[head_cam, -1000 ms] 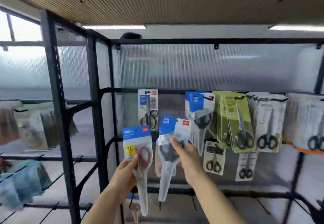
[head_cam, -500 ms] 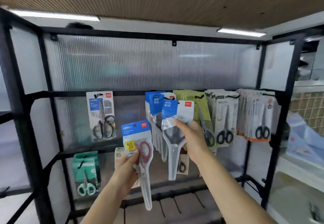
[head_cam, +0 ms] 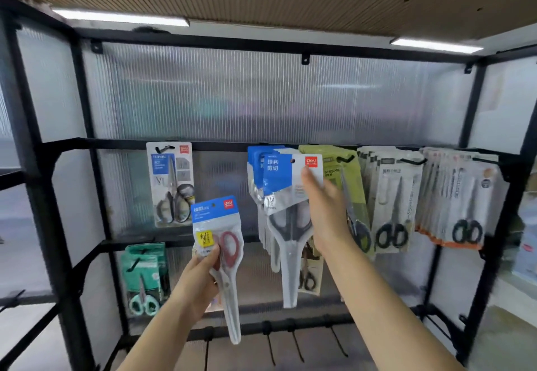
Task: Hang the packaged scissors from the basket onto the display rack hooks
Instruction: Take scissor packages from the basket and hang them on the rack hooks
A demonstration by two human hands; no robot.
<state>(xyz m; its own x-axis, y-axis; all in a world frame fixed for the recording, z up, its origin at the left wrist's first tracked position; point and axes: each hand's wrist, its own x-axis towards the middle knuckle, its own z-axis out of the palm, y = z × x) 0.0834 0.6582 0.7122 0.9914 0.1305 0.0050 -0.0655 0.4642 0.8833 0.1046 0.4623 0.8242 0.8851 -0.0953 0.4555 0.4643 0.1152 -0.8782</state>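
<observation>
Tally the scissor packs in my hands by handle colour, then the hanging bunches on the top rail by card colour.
Red-handled pack, left hand: 1
Dark-handled pack, right hand: 1
Blue-panelled single pack: 1
Blue stack: 1
Olive stack: 1
White stack: 1
Orange-edged stack: 1
Total: 2 held, 5 hanging

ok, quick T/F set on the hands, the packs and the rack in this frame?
1. The left hand holds a pack of red-handled scissors. True.
2. The right hand is empty. False: it holds a dark-handled scissors pack up at the blue-topped stack.
3. The red-handled pack hangs on a hook. False: it is held in front of the rack.
4. A green scissors pack hangs lower left. True.
</observation>
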